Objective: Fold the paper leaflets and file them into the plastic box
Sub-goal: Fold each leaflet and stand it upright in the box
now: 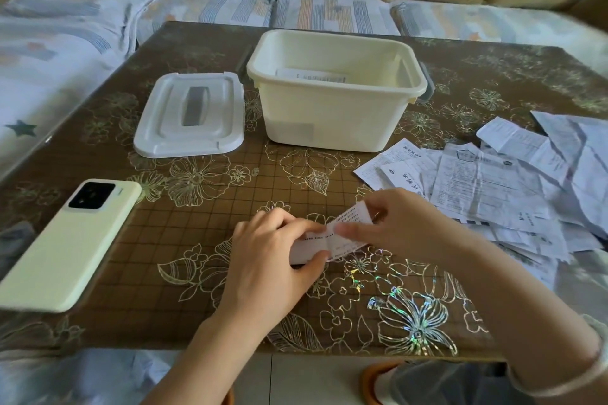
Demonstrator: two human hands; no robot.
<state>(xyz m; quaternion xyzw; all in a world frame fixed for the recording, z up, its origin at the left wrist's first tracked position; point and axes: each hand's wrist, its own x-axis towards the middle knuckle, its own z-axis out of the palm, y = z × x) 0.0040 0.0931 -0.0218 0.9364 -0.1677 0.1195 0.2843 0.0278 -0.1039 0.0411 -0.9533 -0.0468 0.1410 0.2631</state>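
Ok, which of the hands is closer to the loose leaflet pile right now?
Right. The right hand sits just left of the pile, by its near edge; the left hand is further left, beyond the leaflet that both hands pinch.

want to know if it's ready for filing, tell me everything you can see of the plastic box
The plastic box is cream, rectangular, smooth plastic, with a rolled rim and grey latches at both ends. It stands upright and open on the table. A folded leaflet lies inside. Its lid lies apart, to its left. Nothing else touches it.
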